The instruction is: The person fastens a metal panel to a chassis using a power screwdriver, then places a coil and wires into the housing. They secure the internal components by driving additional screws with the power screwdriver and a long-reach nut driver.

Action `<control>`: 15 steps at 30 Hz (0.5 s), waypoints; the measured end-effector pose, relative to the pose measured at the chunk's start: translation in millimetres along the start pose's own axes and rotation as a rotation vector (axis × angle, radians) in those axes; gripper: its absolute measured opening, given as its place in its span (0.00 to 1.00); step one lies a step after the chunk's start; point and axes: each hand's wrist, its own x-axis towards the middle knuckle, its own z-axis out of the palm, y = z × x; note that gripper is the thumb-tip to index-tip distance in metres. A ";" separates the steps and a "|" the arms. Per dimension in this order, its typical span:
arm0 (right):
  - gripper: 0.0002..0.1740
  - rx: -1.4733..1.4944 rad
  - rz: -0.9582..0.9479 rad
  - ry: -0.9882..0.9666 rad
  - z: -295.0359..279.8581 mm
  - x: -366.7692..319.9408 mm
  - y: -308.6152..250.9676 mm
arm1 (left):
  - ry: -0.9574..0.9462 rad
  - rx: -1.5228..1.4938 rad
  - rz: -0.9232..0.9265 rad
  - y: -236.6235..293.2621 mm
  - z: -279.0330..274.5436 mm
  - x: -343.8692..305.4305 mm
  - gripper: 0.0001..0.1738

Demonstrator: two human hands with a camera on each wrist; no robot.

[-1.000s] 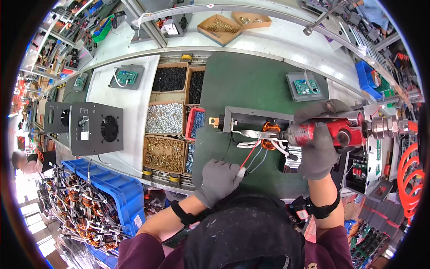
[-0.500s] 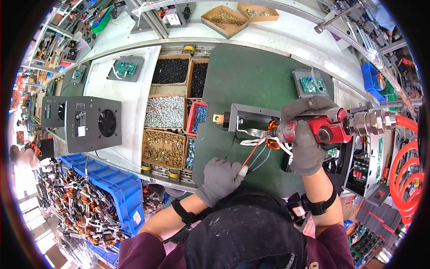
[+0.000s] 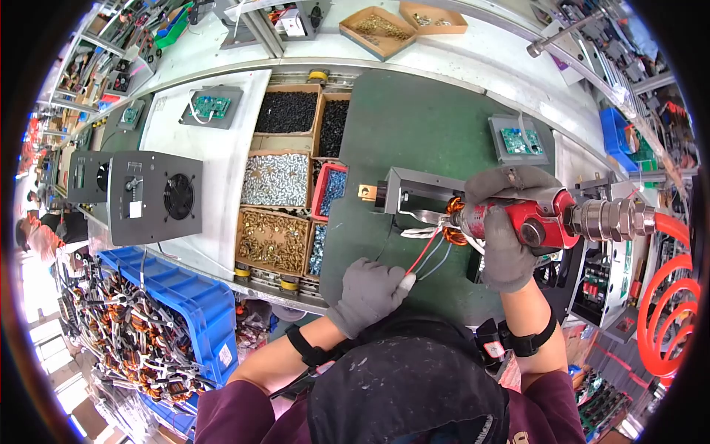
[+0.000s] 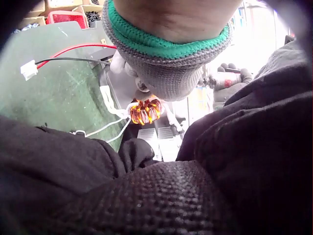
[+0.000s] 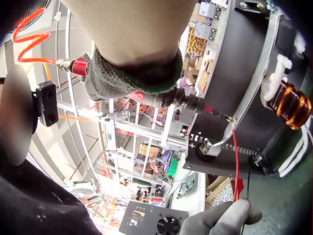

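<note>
My gloved left hand (image 3: 372, 292) pinches a red wire (image 3: 423, 257) between thumb and fingers, in front of the grey metal chassis (image 3: 425, 182). In the right wrist view a thin black wire (image 5: 249, 183) also runs to those fingers. My gloved right hand (image 3: 510, 240) grips the red air driver (image 3: 543, 224), which lies level over the chassis. Its thin bit meets a screw (image 5: 231, 119) on a flat metal strip (image 5: 252, 93), where the red wire's end sits. A copper coil (image 5: 292, 105) with white leads is beside the strip. The left wrist view shows my glove (image 4: 164, 73) above the coil (image 4: 145, 111).
Boxes of black, silver and brass screws (image 3: 272, 241) stand left of the green mat (image 3: 414, 111). Circuit boards (image 3: 521, 140) lie behind, and a fan housing (image 3: 155, 198) stands at the left. A blue crate (image 3: 177, 285) of coils is front left; an orange air hose (image 3: 669, 296) coils at the right.
The driver and my right hand have shifted left relative to the chassis, bringing the driver's nose over the coil. My left hand has kept its pinch on the red wire. The head view has shifted slightly.
</note>
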 end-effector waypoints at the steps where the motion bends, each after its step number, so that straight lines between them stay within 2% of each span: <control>1: 0.22 0.001 0.002 -0.001 0.6 1.5 1.5 | 0.001 -0.008 0.000 -0.3 0.8 -0.4 0.17; 4: 0.17 -0.046 -0.106 -0.051 0.9 5.9 5.1 | 0.001 -0.011 0.002 -0.4 0.7 -0.1 0.18; 6: 0.11 -0.283 -0.181 -0.155 -1.1 7.5 3.4 | 0.004 -0.006 0.005 -0.6 0.7 0.0 0.18; 7: 0.08 -0.192 -0.039 -0.117 3.1 5.4 -0.4 | 0.001 -0.001 0.005 -1.2 1.5 -0.2 0.18; 8: 0.08 -0.193 -0.040 -0.116 2.7 5.7 0.0 | -0.001 0.003 0.006 -1.8 2.2 -0.3 0.18; 11: 0.09 -0.172 -0.066 -0.170 -5.0 -0.3 8.9 | 0.008 0.007 0.013 -2.4 3.4 -1.3 0.19; 13: 0.22 -0.423 0.022 -0.400 -19.2 -12.0 20.4 | -0.004 0.004 0.000 -2.3 3.5 -1.8 0.19; 15: 0.24 -0.501 0.049 -0.365 -20.7 -14.3 5.2 | -0.019 0.006 -0.002 -2.8 2.6 -1.9 0.18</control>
